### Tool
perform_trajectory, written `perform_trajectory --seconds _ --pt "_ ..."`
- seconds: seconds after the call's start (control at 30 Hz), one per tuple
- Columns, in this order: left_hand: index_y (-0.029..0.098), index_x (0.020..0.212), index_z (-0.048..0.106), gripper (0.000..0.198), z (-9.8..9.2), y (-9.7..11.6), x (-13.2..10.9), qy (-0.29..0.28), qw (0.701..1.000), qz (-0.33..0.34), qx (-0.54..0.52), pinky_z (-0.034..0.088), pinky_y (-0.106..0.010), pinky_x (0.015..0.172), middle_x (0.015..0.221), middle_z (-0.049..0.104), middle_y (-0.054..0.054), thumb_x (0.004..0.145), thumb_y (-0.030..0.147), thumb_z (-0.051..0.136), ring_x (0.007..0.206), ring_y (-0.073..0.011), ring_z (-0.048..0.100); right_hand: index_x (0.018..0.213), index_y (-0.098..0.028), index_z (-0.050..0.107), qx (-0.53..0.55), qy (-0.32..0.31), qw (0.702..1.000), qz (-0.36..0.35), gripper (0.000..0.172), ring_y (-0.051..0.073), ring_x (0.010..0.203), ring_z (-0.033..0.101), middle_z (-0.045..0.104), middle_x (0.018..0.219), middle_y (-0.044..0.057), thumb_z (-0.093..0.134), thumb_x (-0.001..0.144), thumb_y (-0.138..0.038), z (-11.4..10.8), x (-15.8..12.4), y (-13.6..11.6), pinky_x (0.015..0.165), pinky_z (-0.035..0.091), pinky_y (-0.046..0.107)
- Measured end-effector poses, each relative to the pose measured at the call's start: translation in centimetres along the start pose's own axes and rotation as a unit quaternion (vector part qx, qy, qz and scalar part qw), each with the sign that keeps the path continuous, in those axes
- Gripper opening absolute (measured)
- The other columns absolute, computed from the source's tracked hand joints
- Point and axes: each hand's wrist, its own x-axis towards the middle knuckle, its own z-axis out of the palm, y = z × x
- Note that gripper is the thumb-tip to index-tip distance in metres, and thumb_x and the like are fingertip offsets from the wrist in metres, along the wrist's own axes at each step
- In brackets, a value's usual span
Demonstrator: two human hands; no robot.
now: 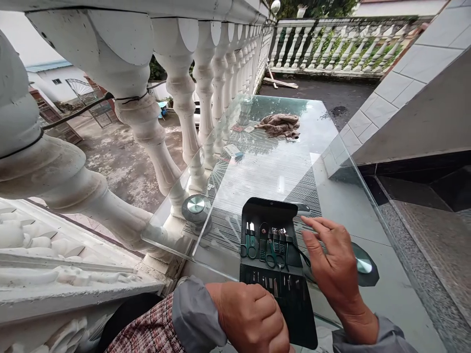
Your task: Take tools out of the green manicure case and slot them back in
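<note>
Black and unfolded flat, a tool case (277, 272) lies on the near part of the clear glass surface (253, 184), between the two hands and reaching farther off than either. Its long axis runs from near to far, slanted a little, so that the far flap sits more to the left and the near end more to the right. Green-handled scissors (251, 251) sit at the left of its middle panel, with nail clippers (278, 239) to the right of them; a row of slim metal tools (274, 284) fills the panel nearer the person.

From the left hand (253, 318), the case lies to the far right; that hand overlaps the near left part of it in this view and looks the closer of the two to the near panel. Its fingers are curled under with the knuckles up, and I cannot tell whether they grip anything. The right hand (331, 257) is beside the right edge, nearer the middle panel and far flap, with the case to its left. Its thumb and fingers are parted, nothing visible between them, the fingertips pointing left and away; whether they touch the edge is unclear. A dark strap (302, 254) runs between that edge and the right hand.
</note>
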Motion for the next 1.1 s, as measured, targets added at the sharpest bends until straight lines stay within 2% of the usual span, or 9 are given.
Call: perform_trajectory --seconds 0.1,0.2,0.27,0.33,0.37,0.43,0.63,0.83,1.1 --pt "0.010 0.069 0.062 0.033 -0.4 -0.5 -0.2 -0.003 0.999 -0.034 0.029 0.049 -0.026 0.052 0.066 0.062 -0.008 0.087 0.036 0.052 0.056 -0.0145 0.058 0.109 -0.022 0.060 0.007 0.012 0.999 0.047 0.029 0.022 0.100 0.051 0.056 0.104 0.008 0.045 0.088 -0.034 -1.1 -0.2 0.8 0.090 0.041 0.044" --pt "0.009 0.078 0.062 0.028 -1.0 -1.4 -0.1 -0.018 0.989 -0.146 0.034 0.049 -0.026 0.053 0.068 0.063 -0.007 0.090 0.030 0.047 0.061 -0.0154 0.061 0.108 -0.022 0.061 0.016 0.011 0.995 0.096 0.030 0.022 0.103 0.051 0.056 0.106 0.008 0.045 0.087 -0.037 -2.0 -0.7 1.5 0.090 0.042 0.042" --pt "0.011 0.083 0.061 0.020 -1.4 -2.0 0.0 -0.024 0.967 -0.254 -0.005 0.051 -0.025 0.060 0.072 0.065 -0.006 0.090 0.022 0.046 0.066 -0.0141 0.062 0.107 -0.022 0.061 0.022 0.003 0.992 0.125 0.031 0.022 0.102 0.052 0.057 0.107 0.008 0.046 0.086 -0.039 -2.6 -1.2 1.8 0.089 0.042 0.041" --pt "0.013 0.088 0.061 0.017 -1.9 -2.5 0.2 0.011 0.932 -0.358 -0.055 0.051 -0.024 0.066 0.076 0.066 -0.004 0.091 0.019 0.045 0.070 -0.0127 0.063 0.108 -0.022 0.061 0.029 -0.011 0.988 0.150 0.032 0.021 0.099 0.054 0.057 0.108 0.007 0.046 0.086 -0.040 -3.0 -1.6 2.1 0.086 0.044 0.038" --pt "0.014 0.089 0.061 0.018 -2.1 -2.7 0.2 0.034 0.913 -0.400 -0.069 0.051 -0.023 0.068 0.077 0.066 -0.004 0.091 0.019 0.044 0.072 -0.0122 0.063 0.109 -0.023 0.060 0.032 -0.019 0.986 0.160 0.032 0.020 0.097 0.055 0.057 0.109 0.007 0.046 0.086 -0.040 -3.1 -1.8 2.3 0.084 0.045 0.037" --pt "0.015 0.091 0.062 0.020 -2.2 -2.9 0.1 0.039 0.890 -0.447 -0.085 0.051 -0.023 0.070 0.080 0.067 -0.003 0.092 0.020 0.044 0.075 -0.0125 0.064 0.109 -0.023 0.060 0.037 -0.032 0.984 0.172 0.033 0.019 0.094 0.055 0.058 0.109 0.006 0.046 0.085 -0.041 -3.3 -2.0 2.6 0.081 0.047 0.035" --pt "0.016 0.088 0.062 0.022 -1.4 -2.8 -0.8 -0.059 0.889 -0.448 -0.071 0.049 -0.024 0.068 0.080 0.066 -0.002 0.093 0.023 0.042 0.073 -0.0133 0.062 0.105 -0.022 0.061 0.061 -0.063 0.980 0.178 0.031 0.018 0.086 0.059 0.062 0.100 0.006 0.047 0.084 -0.040 -3.3 -2.7 3.1 0.076 0.049 0.033" --pt "0.016 0.089 0.061 0.024 -0.5 -2.7 -1.6 -0.147 0.896 -0.418 -0.038 0.049 -0.026 0.070 0.087 0.065 -0.003 0.095 0.023 0.039 0.080 -0.0148 0.060 0.088 -0.021 0.064 0.080 -0.140 0.980 0.115 0.023 0.019 0.085 0.061 0.066 0.088 0.005 0.047 0.086 -0.035 -2.9 -3.4 2.8 0.075 0.049 0.033" --pt "0.016 0.092 0.058 0.017 0.0 -2.3 -2.0 -0.171 0.917 -0.358 -0.030 0.048 -0.027 0.071 0.095 0.062 -0.004 0.094 0.018 0.041 0.085 -0.0160 0.057 0.077 -0.021 0.060 0.048 -0.171 0.980 0.090 0.016 0.016 0.074 0.058 0.063 0.077 0.003 0.049 0.085 -0.030 -3.0 -3.9 1.7 0.066 0.046 0.029"
